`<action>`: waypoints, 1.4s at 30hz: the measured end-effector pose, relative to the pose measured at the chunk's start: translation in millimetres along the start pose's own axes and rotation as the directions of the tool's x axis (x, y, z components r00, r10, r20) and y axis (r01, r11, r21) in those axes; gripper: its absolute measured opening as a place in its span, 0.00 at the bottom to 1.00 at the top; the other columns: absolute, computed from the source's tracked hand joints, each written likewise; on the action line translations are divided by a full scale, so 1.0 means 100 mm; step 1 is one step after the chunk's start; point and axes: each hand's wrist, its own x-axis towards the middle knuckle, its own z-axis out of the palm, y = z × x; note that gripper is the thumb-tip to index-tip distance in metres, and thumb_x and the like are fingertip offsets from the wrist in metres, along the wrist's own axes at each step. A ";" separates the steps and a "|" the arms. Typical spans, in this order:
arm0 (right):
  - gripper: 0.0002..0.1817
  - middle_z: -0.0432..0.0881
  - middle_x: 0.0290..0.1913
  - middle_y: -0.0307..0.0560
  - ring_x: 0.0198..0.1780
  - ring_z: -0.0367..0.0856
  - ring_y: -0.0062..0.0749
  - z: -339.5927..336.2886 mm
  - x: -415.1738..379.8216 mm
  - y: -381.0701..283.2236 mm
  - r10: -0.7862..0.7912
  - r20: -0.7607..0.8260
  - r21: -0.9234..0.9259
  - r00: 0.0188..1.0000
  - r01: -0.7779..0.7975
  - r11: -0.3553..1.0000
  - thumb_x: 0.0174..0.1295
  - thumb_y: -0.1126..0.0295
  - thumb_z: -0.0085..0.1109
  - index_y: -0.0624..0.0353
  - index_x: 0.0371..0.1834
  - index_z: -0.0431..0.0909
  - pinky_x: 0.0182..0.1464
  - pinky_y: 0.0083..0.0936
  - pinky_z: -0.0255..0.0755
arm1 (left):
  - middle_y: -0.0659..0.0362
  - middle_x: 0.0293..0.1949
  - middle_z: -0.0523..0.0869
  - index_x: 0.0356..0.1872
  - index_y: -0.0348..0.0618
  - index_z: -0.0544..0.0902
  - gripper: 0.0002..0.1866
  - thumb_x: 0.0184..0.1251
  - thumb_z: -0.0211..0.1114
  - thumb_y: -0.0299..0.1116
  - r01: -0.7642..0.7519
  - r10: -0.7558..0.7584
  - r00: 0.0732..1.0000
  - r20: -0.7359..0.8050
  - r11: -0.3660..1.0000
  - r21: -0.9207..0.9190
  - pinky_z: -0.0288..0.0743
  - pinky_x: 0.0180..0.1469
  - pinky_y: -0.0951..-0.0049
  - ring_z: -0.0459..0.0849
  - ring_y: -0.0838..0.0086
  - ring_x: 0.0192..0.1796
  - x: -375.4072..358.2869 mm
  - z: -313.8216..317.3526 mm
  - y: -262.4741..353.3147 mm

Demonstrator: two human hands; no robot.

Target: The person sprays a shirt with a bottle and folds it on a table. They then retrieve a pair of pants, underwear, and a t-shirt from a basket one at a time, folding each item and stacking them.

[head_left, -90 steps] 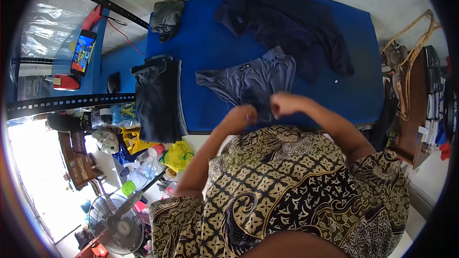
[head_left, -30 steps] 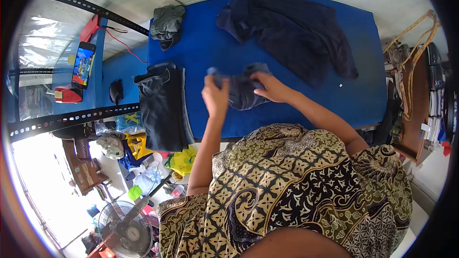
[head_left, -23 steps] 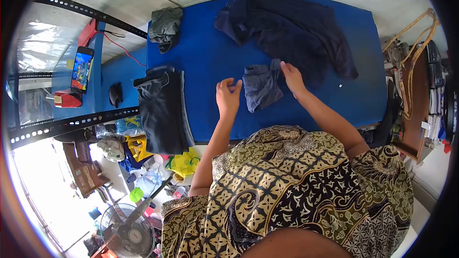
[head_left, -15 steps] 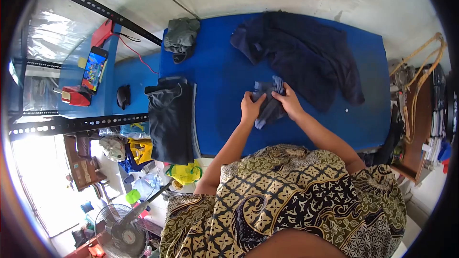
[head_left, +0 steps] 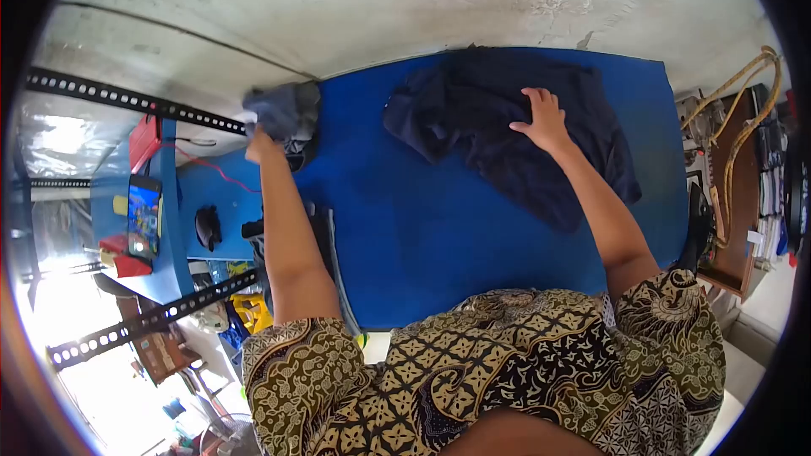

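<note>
My left hand (head_left: 263, 149) stretches to the far left corner of the blue surface, closed on a small bundled blue-grey garment (head_left: 277, 110). That bundle overlaps a crumpled grey garment (head_left: 307, 108) lying there. My right hand (head_left: 546, 125) hovers over a large dark navy garment (head_left: 583, 93), fingers spread and holding nothing. The navy garment lies rumpled and loosely spread across the back right of the blue surface (head_left: 389, 245). Folded dark clothing (head_left: 324, 232) shows beside my left forearm, which hides most of it.
Perforated metal shelf posts (head_left: 152, 104) stand close to my left arm. On a blue shelf are a phone (head_left: 144, 215) with a lit screen and a red object (head_left: 145, 142) with a cord. The wall (head_left: 439, 0) runs along the back. Hanging clothes (head_left: 770, 152) line the right.
My left hand has carried the blue-grey garment from the middle to the grey garment at far left. My right hand has let go of it and moved up over the navy garment.
</note>
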 end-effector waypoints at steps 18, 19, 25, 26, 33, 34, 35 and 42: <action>0.13 0.77 0.34 0.41 0.38 0.73 0.19 -2.93 -0.83 0.68 -0.131 -0.432 0.319 0.892 0.287 0.903 0.52 0.81 0.49 0.66 0.43 0.74 0.44 0.13 0.65 | 0.60 0.32 0.72 0.36 0.40 0.70 0.15 0.45 0.47 0.13 -0.787 0.790 0.478 0.383 0.579 -0.213 0.69 0.41 0.78 0.72 0.77 0.34 -2.05 -0.44 1.28; 0.14 0.77 0.39 0.43 0.43 0.73 0.22 -3.06 -1.00 0.67 -0.149 -0.437 0.253 0.887 0.280 0.926 0.53 0.81 0.46 0.67 0.44 0.74 0.49 0.15 0.63 | 0.58 0.33 0.74 0.39 0.39 0.71 0.12 0.52 0.48 0.19 -0.907 0.891 0.365 0.270 0.406 -0.112 0.70 0.41 0.79 0.74 0.77 0.36 -2.24 -0.58 1.48; 0.13 0.78 0.41 0.46 0.46 0.76 0.26 -3.37 -1.53 0.71 -0.045 -0.896 0.137 0.441 0.373 0.918 0.59 0.78 0.40 0.66 0.44 0.74 0.50 0.20 0.67 | 0.57 0.38 0.80 0.36 0.35 0.79 0.12 0.49 0.63 0.28 -0.870 0.977 -0.112 0.180 -0.184 0.458 0.73 0.46 0.74 0.79 0.69 0.39 -2.61 -1.40 2.27; 0.13 0.78 0.41 0.46 0.46 0.76 0.26 -3.35 -1.48 0.73 -0.043 -0.899 0.142 0.437 0.381 0.914 0.59 0.78 0.40 0.66 0.44 0.74 0.50 0.20 0.67 | 0.55 0.40 0.80 0.39 0.35 0.78 0.13 0.52 0.60 0.29 -0.878 0.963 -0.177 0.204 -0.248 0.410 0.73 0.47 0.74 0.79 0.69 0.41 -2.58 -1.37 2.31; 0.14 0.77 0.44 0.55 0.47 0.74 0.47 -3.37 0.49 1.19 -0.545 -0.664 -0.649 0.512 -0.032 0.760 0.62 0.68 0.41 0.60 0.47 0.73 0.51 0.37 0.66 | 0.52 0.41 0.81 0.44 0.40 0.77 0.15 0.57 0.55 0.34 -0.435 0.566 -0.105 0.818 -0.765 0.474 0.72 0.48 0.63 0.79 0.60 0.43 -2.17 -0.16 2.83; 0.14 0.77 0.44 0.55 0.47 0.74 0.47 -3.29 1.06 2.33 -0.547 -0.662 -0.651 0.512 -0.031 0.758 0.62 0.68 0.41 0.60 0.47 0.73 0.51 0.37 0.66 | 0.49 0.42 0.80 0.48 0.37 0.72 0.19 0.57 0.54 0.34 -0.710 0.655 -0.075 0.752 -0.564 0.421 0.71 0.48 0.63 0.78 0.57 0.44 -1.81 0.17 2.61; 0.14 0.76 0.43 0.55 0.46 0.74 0.48 -2.69 1.07 1.00 -0.471 -0.689 -0.527 0.551 0.064 0.847 0.62 0.67 0.41 0.60 0.45 0.73 0.50 0.38 0.66 | 0.46 0.43 0.79 0.53 0.33 0.68 0.23 0.56 0.54 0.34 -0.903 0.721 -0.007 0.693 -0.303 0.305 0.70 0.48 0.63 0.77 0.55 0.44 -1.44 0.43 2.35; 0.15 0.75 0.38 0.52 0.42 0.72 0.48 -1.03 0.15 0.36 -0.557 -0.421 0.191 0.716 0.670 0.717 0.49 0.66 0.61 0.61 0.37 0.72 0.45 0.37 0.67 | 0.39 0.45 0.73 0.48 0.28 0.68 0.34 0.55 0.60 0.53 -0.943 0.582 0.251 0.773 -0.032 0.331 0.65 0.52 0.59 0.70 0.49 0.50 -1.45 0.28 0.08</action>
